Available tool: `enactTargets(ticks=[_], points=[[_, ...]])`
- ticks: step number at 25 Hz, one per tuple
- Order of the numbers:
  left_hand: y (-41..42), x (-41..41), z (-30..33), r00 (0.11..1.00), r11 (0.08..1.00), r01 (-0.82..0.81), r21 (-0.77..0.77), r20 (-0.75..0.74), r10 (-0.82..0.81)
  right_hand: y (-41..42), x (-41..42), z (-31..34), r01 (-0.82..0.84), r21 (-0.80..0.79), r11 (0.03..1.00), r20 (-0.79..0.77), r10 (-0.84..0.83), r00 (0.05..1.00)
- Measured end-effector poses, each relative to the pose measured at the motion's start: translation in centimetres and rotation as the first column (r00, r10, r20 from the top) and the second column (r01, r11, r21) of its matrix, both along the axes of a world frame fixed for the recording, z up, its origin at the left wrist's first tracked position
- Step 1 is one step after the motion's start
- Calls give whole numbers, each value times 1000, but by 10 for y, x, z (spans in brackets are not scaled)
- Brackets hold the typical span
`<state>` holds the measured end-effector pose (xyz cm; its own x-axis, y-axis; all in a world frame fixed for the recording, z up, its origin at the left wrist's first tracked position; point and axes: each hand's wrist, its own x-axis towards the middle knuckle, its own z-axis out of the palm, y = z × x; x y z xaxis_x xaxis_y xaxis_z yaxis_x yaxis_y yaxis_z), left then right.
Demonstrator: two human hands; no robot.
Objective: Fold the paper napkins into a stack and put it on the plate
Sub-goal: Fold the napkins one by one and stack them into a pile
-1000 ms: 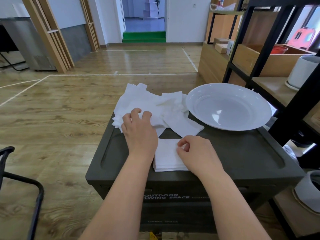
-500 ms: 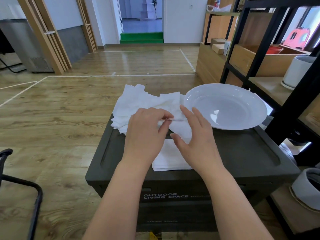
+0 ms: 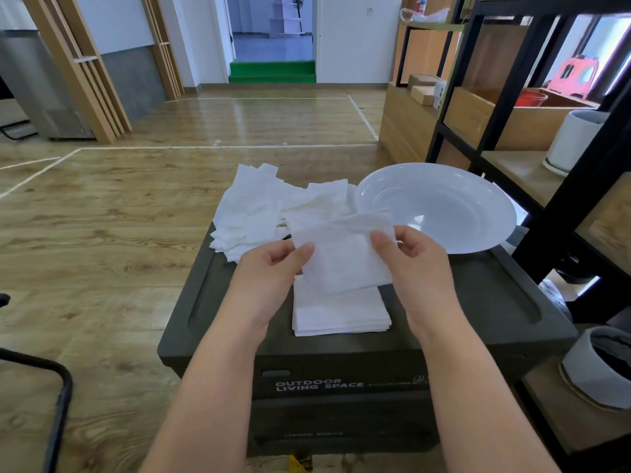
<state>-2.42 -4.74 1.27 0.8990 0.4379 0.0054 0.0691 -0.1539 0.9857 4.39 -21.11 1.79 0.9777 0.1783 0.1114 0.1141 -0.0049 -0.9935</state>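
Note:
A single white paper napkin (image 3: 345, 257) is lifted above the dark green storage box (image 3: 478, 302). My left hand (image 3: 269, 274) pinches its left edge and my right hand (image 3: 413, 261) pinches its upper right corner. Under it lies a neat stack of folded napkins (image 3: 341, 315) near the box's front edge. A loose heap of unfolded napkins (image 3: 259, 209) spreads over the box's far left corner. The white plate (image 3: 440, 206) sits on the far right of the box with nothing in it.
A black metal shelf unit (image 3: 577, 186) with wooden boards stands close on the right, holding a white pot (image 3: 577, 141). A grey pot (image 3: 601, 367) sits low at the right. A black chair frame (image 3: 58, 397) is at the lower left. Wooden floor surrounds the box.
Both hands took one napkin from the heap and lifted it toward me, above the folded stack. The right hand left the stack to grip the napkin's right corner.

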Motion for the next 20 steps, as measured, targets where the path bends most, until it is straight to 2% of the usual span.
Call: enactTargets(ticks=[2,4,5,7,9,11,14,20], points=[[2,1,-1,998,998,-60,-20,-14,60,0,0,-3,14,-70,997,-39,-17,999],[3,2,-4,992,993,-115,19,-55,116,-1,2,-9,84,-356,931,44,-73,996],[3,3,-6,987,987,-141,79,-72,147,-1,2,-11,127,-499,857,105,-86,991],[2,5,-12,971,932,-187,309,-83,222,-1,1,-13,149,-631,762,149,-70,986],[0,4,-12,954,836,-203,509,-91,287,0,2,-15,123,-684,719,121,-55,991],[0,3,-14,943,799,-165,579,-145,300,0,2,-17,115,-728,676,113,-47,992],[1,3,-18,915,778,-79,623,-264,304,0,1,-19,143,-749,647,142,-55,988],[0,5,-19,894,783,-31,622,-333,300,0,5,-25,142,-784,604,147,-42,988]])
